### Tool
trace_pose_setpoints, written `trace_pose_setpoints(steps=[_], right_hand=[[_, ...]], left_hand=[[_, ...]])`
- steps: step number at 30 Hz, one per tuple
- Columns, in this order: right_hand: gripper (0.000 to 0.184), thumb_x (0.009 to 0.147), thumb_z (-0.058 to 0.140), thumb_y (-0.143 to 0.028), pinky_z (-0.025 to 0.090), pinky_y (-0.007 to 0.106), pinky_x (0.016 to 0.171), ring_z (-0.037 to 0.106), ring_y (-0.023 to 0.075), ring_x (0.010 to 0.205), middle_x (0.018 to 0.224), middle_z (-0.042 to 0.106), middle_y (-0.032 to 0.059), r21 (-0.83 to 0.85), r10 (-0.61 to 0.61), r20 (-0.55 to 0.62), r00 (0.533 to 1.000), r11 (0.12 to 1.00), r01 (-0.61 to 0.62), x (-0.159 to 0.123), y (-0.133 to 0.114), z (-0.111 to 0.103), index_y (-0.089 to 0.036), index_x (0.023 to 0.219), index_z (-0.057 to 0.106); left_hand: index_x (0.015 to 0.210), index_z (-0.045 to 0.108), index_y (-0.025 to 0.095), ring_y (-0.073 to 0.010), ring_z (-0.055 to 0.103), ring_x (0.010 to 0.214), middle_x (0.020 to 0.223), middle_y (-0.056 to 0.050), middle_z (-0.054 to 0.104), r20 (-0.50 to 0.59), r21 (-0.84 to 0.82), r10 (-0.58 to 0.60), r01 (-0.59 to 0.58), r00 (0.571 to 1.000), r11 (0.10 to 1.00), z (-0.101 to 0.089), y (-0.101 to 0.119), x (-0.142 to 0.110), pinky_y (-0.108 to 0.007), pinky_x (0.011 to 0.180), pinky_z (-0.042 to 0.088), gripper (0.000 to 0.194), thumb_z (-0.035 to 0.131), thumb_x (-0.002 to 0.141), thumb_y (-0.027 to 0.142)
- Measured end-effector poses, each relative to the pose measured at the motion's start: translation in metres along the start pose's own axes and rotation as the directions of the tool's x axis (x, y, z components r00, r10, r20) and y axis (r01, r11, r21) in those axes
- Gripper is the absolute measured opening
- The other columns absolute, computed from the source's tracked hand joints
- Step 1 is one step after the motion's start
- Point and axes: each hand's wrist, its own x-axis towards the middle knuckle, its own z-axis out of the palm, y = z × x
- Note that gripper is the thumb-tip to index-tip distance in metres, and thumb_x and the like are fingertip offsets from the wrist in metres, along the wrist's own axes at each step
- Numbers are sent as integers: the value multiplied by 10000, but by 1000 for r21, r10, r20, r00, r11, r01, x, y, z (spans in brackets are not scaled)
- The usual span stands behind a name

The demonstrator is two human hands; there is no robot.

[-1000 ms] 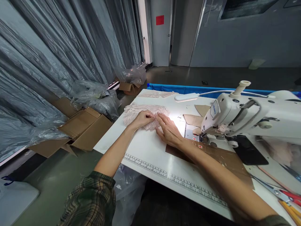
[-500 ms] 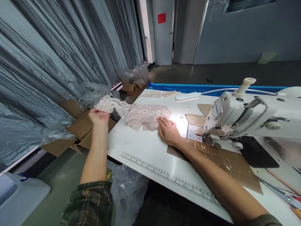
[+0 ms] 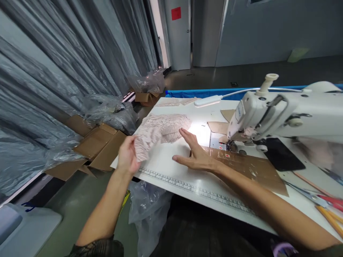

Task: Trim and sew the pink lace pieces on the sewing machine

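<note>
My left hand (image 3: 127,155) is closed on a piece of pale pink lace (image 3: 144,144), held just over the white table's (image 3: 171,171) near left edge. More of the same lace lies in a pile (image 3: 168,123) farther back on the table. My right hand (image 3: 194,153) hovers open over the table, fingers stretched out, just right of the held piece and in front of the pile. A white sewing machine (image 3: 281,114) stands to the right, its lamp lighting the table by the needle.
A brown cardboard sheet (image 3: 246,167) lies under the machine's head, cardboard scraps (image 3: 218,126) behind it. Scissors with red and yellow handles (image 3: 328,207) lie at the far right. A printed ruler (image 3: 193,187) runs along the table's front. Open cardboard boxes (image 3: 93,146) and plastic bags sit on the floor left.
My left hand has brought a lace piece from out over the boxes back to the table's edge. My right hand has lifted off the pile and moved toward me.
</note>
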Motion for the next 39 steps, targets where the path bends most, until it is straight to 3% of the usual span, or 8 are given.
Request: trace_pose_setpoints(steps=[5,10,18,22,28,31,36,39], right_hand=[[253,885,621,-405,521,340,875,612,179,922,992,665,43,330,46,239,970,936,-126,-56,-37,-33,-179,995,643],[272,860,627,-311,295,195,452,367,63,523,591,416,-69,395,208,435,876,831,-393,-104,-48,-59,-178,677,476],[213,846,674,-341,367,176,500,458,58,557,650,552,-45,407,295,627,721,666,-626,-138,-28,-115,-140,796,624],[297,842,655,-451,375,206,467,480,82,524,675,600,-16,288,470,449,760,729,-621,-131,9,-140,-157,878,682],[205,757,733,-425,263,249,463,424,120,478,498,474,-26,-335,571,-309,761,683,-649,-108,47,-145,-222,736,727],[293,805,670,-505,260,262,465,412,127,460,468,439,-34,-336,584,-334,740,660,-672,-110,49,-144,-226,726,718],[268,794,697,-471,307,271,493,451,125,509,550,529,-31,-245,621,-271,735,694,-677,-121,47,-149,-206,825,719],[241,788,716,-409,379,268,530,516,128,589,683,620,-9,-61,624,-206,754,760,-646,-124,48,-151,-189,886,710]], left_hand=[[903,679,173,-314,699,882,713,-77,683,390,73,-203,190,898,979,78,-3,-56,-414,727,585,362,496,839,478],[1083,619,182,-266,686,753,853,-95,697,688,146,-380,395,619,907,113,-8,-66,-349,629,558,706,748,622,701],[1132,648,239,-83,507,535,817,-7,633,792,386,-345,25,503,922,125,-8,-57,-189,467,393,409,767,762,366],[1030,718,216,-121,559,625,925,-61,684,816,422,-222,-289,533,859,130,-17,-33,-217,526,448,257,667,834,374],[1053,719,218,-185,585,734,968,-88,663,852,407,119,-788,509,462,152,-57,0,-299,648,469,258,582,875,343],[980,728,214,-215,599,819,991,-104,676,855,349,232,-845,464,404,155,-70,2,-346,720,485,215,556,905,318],[1030,726,217,-256,653,972,1054,-103,720,972,187,28,-845,232,501,153,-72,-10,-419,861,503,266,639,879,419],[1118,705,240,-301,614,1156,1238,-108,682,981,184,-50,-820,187,542,153,-69,-11,-484,982,454,328,668,856,433]])
